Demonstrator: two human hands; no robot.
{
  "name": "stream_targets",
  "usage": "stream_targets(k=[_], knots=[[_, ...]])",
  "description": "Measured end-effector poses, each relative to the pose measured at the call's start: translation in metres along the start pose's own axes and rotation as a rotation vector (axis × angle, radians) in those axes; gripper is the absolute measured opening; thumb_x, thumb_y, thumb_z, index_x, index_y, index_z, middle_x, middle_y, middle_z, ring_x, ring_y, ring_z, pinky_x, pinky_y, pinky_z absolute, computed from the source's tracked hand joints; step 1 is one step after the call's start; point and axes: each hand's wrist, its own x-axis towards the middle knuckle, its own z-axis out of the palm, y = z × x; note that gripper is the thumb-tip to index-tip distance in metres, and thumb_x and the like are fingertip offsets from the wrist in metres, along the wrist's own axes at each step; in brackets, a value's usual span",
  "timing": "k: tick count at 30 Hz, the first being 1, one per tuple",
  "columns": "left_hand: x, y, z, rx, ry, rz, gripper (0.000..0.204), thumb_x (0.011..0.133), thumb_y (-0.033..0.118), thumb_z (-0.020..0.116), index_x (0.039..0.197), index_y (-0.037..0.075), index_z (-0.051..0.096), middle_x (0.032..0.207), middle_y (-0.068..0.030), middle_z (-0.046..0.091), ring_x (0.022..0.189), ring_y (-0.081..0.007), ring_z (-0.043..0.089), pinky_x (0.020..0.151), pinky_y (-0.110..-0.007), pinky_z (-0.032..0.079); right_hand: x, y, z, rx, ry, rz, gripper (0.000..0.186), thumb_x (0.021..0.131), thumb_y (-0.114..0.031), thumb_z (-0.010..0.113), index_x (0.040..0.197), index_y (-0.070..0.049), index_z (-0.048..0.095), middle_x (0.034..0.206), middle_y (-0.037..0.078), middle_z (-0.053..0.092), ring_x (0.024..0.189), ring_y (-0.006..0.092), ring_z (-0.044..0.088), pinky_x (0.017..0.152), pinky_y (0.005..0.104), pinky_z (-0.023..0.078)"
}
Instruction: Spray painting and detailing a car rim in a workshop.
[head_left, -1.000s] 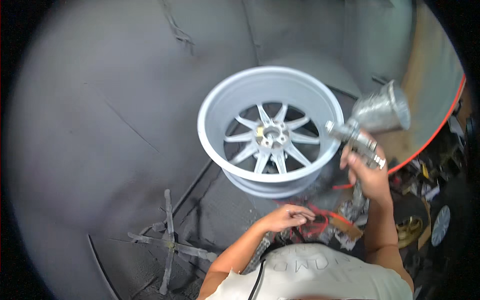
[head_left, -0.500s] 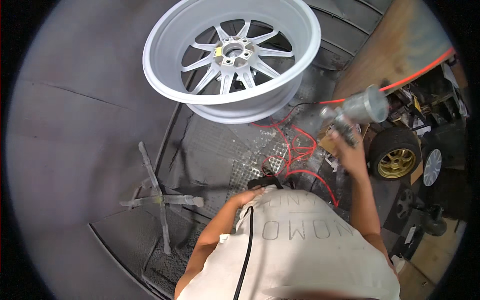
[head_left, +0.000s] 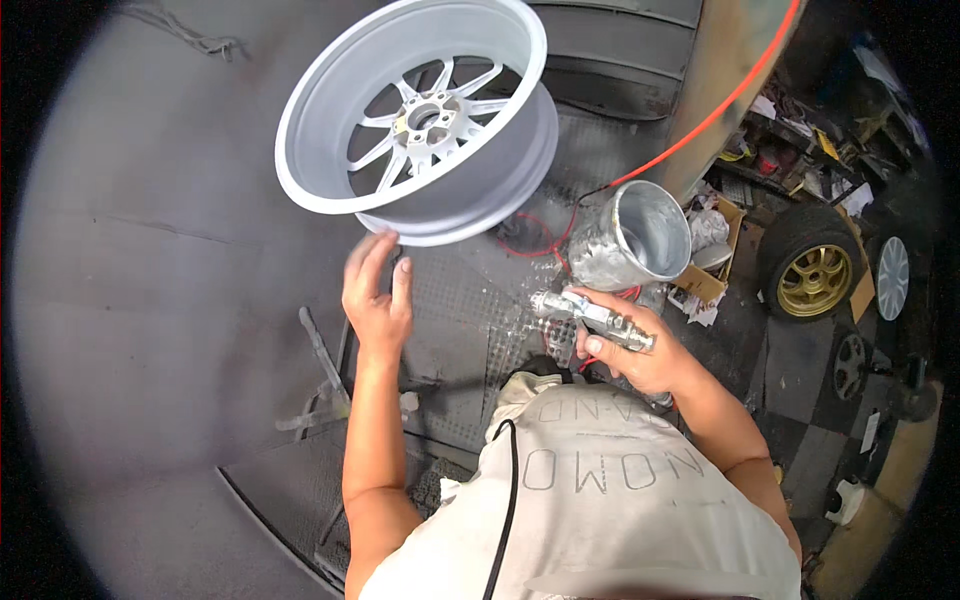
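A silver-grey multi-spoke wheel rim (head_left: 455, 205) is raised and tilted at the upper middle; what holds it up is hidden. Just below its lower edge is my left hand (head_left: 378, 300), fingers stretched and thumb apart, nothing in it. Whether the fingertips touch the rim I cannot tell. In front of my body, my right hand (head_left: 650, 355) is wrapped round a metal spray gun (head_left: 610, 322). The gun's large grey paint cup (head_left: 605, 248), streaked with paint, sits beyond that hand, its round end facing right.
A red hose (head_left: 690, 145) runs down from the upper right, with more hose on the floor. To the right lie a tyre on a gold wheel (head_left: 812, 280), a silver wheel cover (head_left: 892, 278) and an open cardboard box (head_left: 728, 255). A taped cross-shaped stand (head_left: 325, 360) is at the left.
My left hand has risen from my waist to the rim's lower edge. The spray gun in my right hand has come left and closer to my body. The view has shifted too.
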Motion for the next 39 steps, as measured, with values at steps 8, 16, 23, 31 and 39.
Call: stream_targets(k=[8,16,23,31,39], knots=[[0.038,-0.039,0.037,0.354,-0.035,0.255,0.054,0.096,0.032,0.061,0.146,0.012,0.055,0.153,-0.0101,0.05,0.15,-0.0354,0.033,0.121,-0.058,0.019,0.006,-0.029,-0.019,-0.19,0.384,-0.057,0.05,0.095,-0.018,0.072,0.142,-0.007,0.059,0.128,0.008,0.068,0.112,0.0142,0.062,0.101,0.0313,0.048],[0.035,-0.068,0.041,0.358,-0.033,0.335,0.057,0.091,0.027,0.063,0.144,0.007,0.056,0.15,-0.0104,0.053,0.147,-0.0328,0.038,0.124,-0.051,0.01,0.012,-0.034,-0.032,-0.311,0.732,-0.138,0.051,0.097,-0.013,0.068,0.146,-0.009,0.054,0.115,0.006,0.068,0.089,0.0095,0.064,0.083,0.0255,0.053],[0.036,-0.125,0.034,0.335,0.094,0.456,0.053,0.086,0.022,0.068,0.137,0.014,0.058,0.147,-0.0079,0.054,0.145,-0.034,0.039,0.126,-0.053,0.008,0.002,-0.017,0.039,0.009,0.182,0.006,0.055,0.097,-0.017,0.068,0.149,-0.01,0.051,0.092,-0.001,0.07,0.078,0.0046,0.063,0.058,0.0221,0.049],[0.051,-0.265,-0.023,0.29,0.14,0.58,0.059,0.08,0.008,0.067,0.136,0.022,0.052,0.154,-0.0109,0.047,0.149,-0.0384,0.035,0.124,-0.059,0.016,0.021,-0.002,0.062,-0.219,0.377,-0.043,0.05,0.093,-0.01,0.069,0.141,-0.004,0.058,0.101,0.003,0.07,0.081,0.0073,0.06,0.078,0.0264,0.051],[0.112,-0.26,-0.084,0.803,0.037,-0.005,0.065,0.086,-0.004,0.045,0.147,0.019,0.052,0.158,-0.0201,0.041,0.149,-0.0397,0.035,0.12,-0.063,0.021,0.014,-0.013,0.041,-0.22,0.531,0.005,0.052,0.093,-0.012,0.067,0.143,-0.003,0.056,0.092,0.0,0.065,0.077,0.0066,0.056,0.072,0.0245,0.048]])
